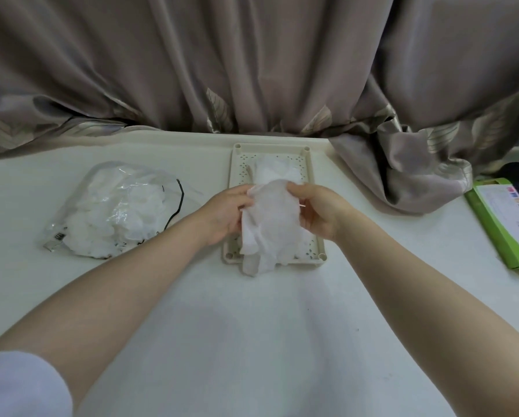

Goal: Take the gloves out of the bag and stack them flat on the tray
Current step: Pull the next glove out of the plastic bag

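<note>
A thin white glove (pixel 270 224) hangs between my two hands above the cream perforated tray (pixel 237 164). My left hand (pixel 222 215) pinches its upper left edge and my right hand (pixel 318 209) pinches its upper right edge. The glove's fingers droop past the tray's near rim. More white gloves (pixel 278 171) lie flat in the far part of the tray, partly hidden by the held one. The clear plastic bag (pixel 114 212), still holding several white gloves, lies on the table to the left of the tray.
A grey-brown curtain (pixel 252 70) hangs behind the table, and a fold of it rests on the table at the right (pixel 402 176). A green box (pixel 505 224) lies at the right edge. The table (pixel 252 326) is white.
</note>
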